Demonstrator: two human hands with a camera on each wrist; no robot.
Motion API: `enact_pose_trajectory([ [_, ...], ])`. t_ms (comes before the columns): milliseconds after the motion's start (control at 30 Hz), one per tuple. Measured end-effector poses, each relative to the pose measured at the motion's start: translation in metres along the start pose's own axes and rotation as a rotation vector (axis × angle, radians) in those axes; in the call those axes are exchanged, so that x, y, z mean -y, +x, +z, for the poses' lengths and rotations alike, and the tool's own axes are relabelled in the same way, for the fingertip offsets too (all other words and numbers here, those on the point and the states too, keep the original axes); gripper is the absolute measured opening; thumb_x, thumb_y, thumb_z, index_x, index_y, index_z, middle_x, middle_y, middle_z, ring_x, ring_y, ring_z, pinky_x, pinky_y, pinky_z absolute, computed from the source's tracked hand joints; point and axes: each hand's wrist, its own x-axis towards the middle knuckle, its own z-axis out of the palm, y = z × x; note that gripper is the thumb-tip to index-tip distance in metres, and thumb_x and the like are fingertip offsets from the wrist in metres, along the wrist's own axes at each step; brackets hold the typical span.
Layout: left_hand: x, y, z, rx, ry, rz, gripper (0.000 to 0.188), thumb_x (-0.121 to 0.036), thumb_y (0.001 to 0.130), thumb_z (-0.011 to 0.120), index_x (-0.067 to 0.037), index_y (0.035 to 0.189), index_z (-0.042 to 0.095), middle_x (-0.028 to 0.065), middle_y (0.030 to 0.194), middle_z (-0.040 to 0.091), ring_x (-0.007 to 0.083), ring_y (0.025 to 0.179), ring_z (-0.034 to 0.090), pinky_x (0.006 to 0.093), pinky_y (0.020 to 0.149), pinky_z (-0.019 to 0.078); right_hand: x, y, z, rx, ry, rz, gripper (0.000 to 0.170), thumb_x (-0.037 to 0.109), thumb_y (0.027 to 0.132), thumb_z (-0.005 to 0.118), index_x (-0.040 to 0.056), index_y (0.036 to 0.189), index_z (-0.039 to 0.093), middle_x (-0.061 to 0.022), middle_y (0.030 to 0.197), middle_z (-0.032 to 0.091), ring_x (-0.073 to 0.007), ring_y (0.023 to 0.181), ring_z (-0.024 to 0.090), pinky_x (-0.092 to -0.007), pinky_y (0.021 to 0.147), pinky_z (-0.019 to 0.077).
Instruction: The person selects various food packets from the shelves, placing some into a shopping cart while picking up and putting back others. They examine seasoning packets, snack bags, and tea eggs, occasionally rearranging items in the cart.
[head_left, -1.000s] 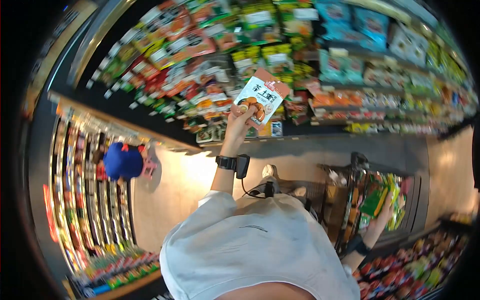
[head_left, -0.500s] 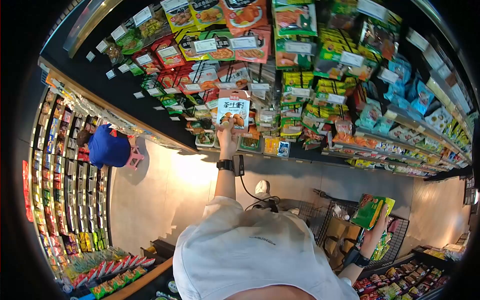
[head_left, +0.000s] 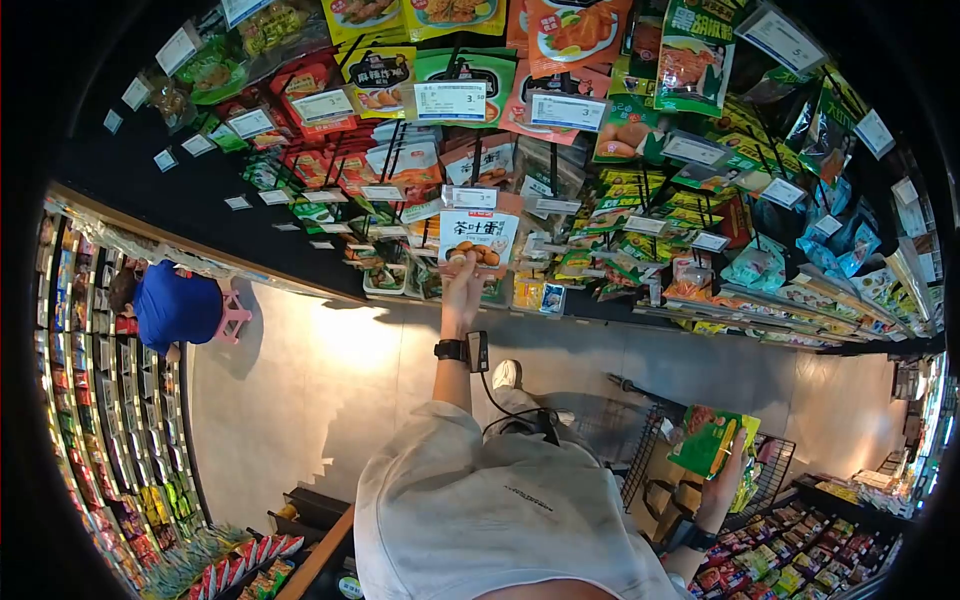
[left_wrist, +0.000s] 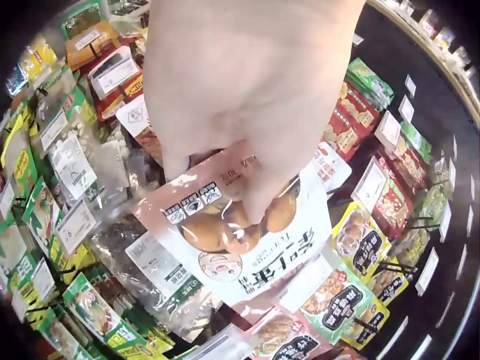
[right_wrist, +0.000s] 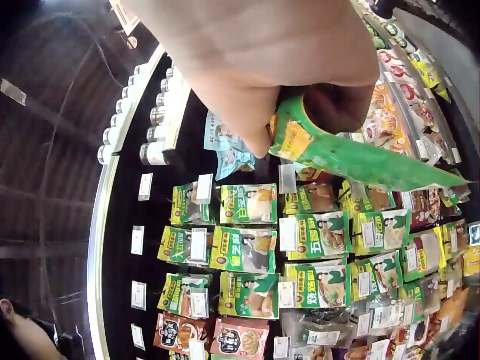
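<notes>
My left hand (head_left: 460,298) pinches a white and brown-pink seasoning packet (head_left: 478,232) printed with tea eggs, thumb across its front. The packet stands upright just in front of hanging packets, right under a price tag (head_left: 472,197). In the left wrist view, the left hand (left_wrist: 247,82) covers part of the packet (left_wrist: 300,232). Low at the right, my right hand (head_left: 727,480) grips green packets (head_left: 703,442) above a wire cart (head_left: 778,468). In the right wrist view, the right hand's fingers curl round a bent green packet (right_wrist: 382,163).
Shelves of hooked seasoning packets (head_left: 565,35) with price tags rise ahead. A person in blue (head_left: 178,308) sits on a pink stool (head_left: 233,316) at left, by another shelf (head_left: 70,400). Behind my right arm lies a display of packaged snacks (head_left: 800,550).
The tea egg packet has gone from tilted to upright and sits lower in view, near the hanging rows. My right hand with the green packets has shifted left in view.
</notes>
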Motion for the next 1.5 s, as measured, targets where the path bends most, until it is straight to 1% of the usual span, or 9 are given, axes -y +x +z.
enact_pose_trajectory([
  [100,-0.011,0.012,0.008,0.08,0.004,0.059,0.03,-0.008,0.097,0.063,-0.011,0.126,0.056,0.0051,0.116,0.065,0.0202,0.109,0.063,0.0415,0.098,0.0492,-0.001,-0.005,0.007,0.007,-0.044,-0.086,0.046,0.041,0.097,0.063,0.0048,0.123,0.054,-0.0058,0.111,0.065,-0.015,0.094,0.067,-0.0312,0.076,0.0579],
  [267,-0.012,0.028,0.01,0.046,-0.01,0.06,0.026,-0.009,0.096,0.065,-0.01,0.121,0.059,0.0045,0.115,0.066,0.0185,0.108,0.063,0.0402,0.098,0.0494,0.009,0.001,0.028,0.068,0.055,0.031,0.048,0.041,0.097,0.063,0.0048,0.127,0.053,-0.0063,0.113,0.065,-0.0158,0.096,0.067,-0.0318,0.078,0.058],
  [733,0.003,0.019,0.019,0.093,-0.075,0.091,0.031,-0.006,0.097,0.063,-0.014,0.126,0.057,0.0027,0.12,0.064,0.0175,0.111,0.062,0.0415,0.095,0.0526,0.011,-0.021,0.047,0.035,0.089,0.0,0.044,0.038,0.097,0.065,0.0041,0.124,0.056,-0.0049,0.11,0.066,-0.0156,0.096,0.067,-0.0329,0.076,0.059],
  [933,0.007,0.036,0.028,0.07,-0.087,0.071,0.009,-0.01,0.096,0.066,-0.014,0.103,0.063,-0.0008,0.101,0.066,0.0123,0.097,0.064,0.0377,0.088,0.0529,0.002,-0.014,0.036,0.051,0.079,0.036,0.046,0.042,0.097,0.063,0.0074,0.126,0.056,-0.0037,0.116,0.062,-0.0143,0.103,0.064,-0.0331,0.08,0.0573],
  [967,0.012,0.043,0.027,-0.029,-0.077,0.06,0.008,-0.011,0.096,0.067,-0.016,0.091,0.063,-0.0035,0.088,0.065,0.0085,0.086,0.062,0.0345,0.086,0.0517,0.003,-0.014,0.037,0.067,0.08,0.04,0.046,0.043,0.097,0.063,0.0072,0.126,0.055,-0.0037,0.116,0.062,-0.0142,0.103,0.064,-0.0331,0.081,0.0573],
  [1167,0.017,0.066,0.035,-0.165,-0.023,0.065,0.011,-0.017,0.094,0.071,-0.017,0.089,0.061,-0.0054,0.076,0.059,0.0064,0.072,0.055,0.0313,0.08,0.0449,0.01,-0.034,0.043,0.05,0.12,0.004,0.054,0.041,0.098,0.061,0.0043,0.136,0.05,-0.0079,0.132,0.053,-0.0179,0.118,0.057,-0.0332,0.087,0.0565],
  [1267,0.037,0.103,-0.007,-0.144,-0.055,0.083,0.02,-0.013,0.094,0.07,-0.016,0.1,0.053,-0.0028,0.086,0.062,0.012,0.085,0.063,0.0339,0.078,0.0508,0.008,-0.036,0.045,-0.022,0.147,-0.02,0.045,0.038,0.097,0.065,0.0061,0.127,0.054,-0.0054,0.113,0.065,-0.017,0.096,0.068,-0.0332,0.075,0.0592],
  [1467,0.038,0.101,0.013,-0.328,0.092,0.055,0.02,-0.011,0.093,0.07,-0.016,0.093,0.05,-0.0012,0.084,0.062,0.0113,0.084,0.064,0.0321,0.08,0.0531,0.015,-0.044,0.046,-0.05,0.108,0.029,0.041,0.037,0.099,0.062,0.0071,0.126,0.057,-0.0057,0.117,0.062,-0.0154,0.101,0.065,-0.0291,0.078,0.0558],
  [1500,0.039,0.101,0.005,-0.286,0.151,0.038,0.014,-0.013,0.094,0.068,-0.015,0.096,0.054,-0.0002,0.088,0.064,0.0111,0.087,0.064,0.0307,0.082,0.0532,0.017,-0.039,0.045,-0.105,0.082,0.091,0.036,0.037,0.098,0.063,0.0086,0.12,0.059,-0.0031,0.107,0.066,-0.0128,0.091,0.066,-0.0276,0.074,0.0549],
])
